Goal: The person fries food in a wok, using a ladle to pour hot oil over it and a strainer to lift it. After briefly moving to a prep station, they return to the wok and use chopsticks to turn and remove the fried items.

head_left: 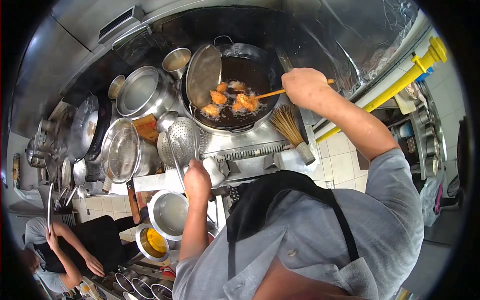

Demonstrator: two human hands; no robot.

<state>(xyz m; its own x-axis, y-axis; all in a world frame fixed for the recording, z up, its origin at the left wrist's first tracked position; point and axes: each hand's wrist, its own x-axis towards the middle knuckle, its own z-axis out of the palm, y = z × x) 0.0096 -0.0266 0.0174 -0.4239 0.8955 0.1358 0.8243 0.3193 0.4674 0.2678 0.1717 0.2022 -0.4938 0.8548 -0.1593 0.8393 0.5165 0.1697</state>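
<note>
My right hand (306, 86) is closed around a wooden stick (272, 93). The stick's far end touches a browned fried piece (246, 102) in a large black wok (260, 55) of dark bubbling oil. More fried pieces (218, 97) float to its left. My left hand (197, 180) is wrapped round a long metal handle. A round mesh strainer (204, 75) stands tilted over the wok's left side, and a perforated ladle (178, 142) lies below it; which of the two handles my left hand grips is partly hidden.
Left of the wok are a steel pot (137, 92), a wire basket (120, 150) and a second wok (85, 127). A bamboo brush (290, 127) lies at the right. A yellow pipe (395, 90) runs beyond. A co-worker (75, 240) stands at the lower left.
</note>
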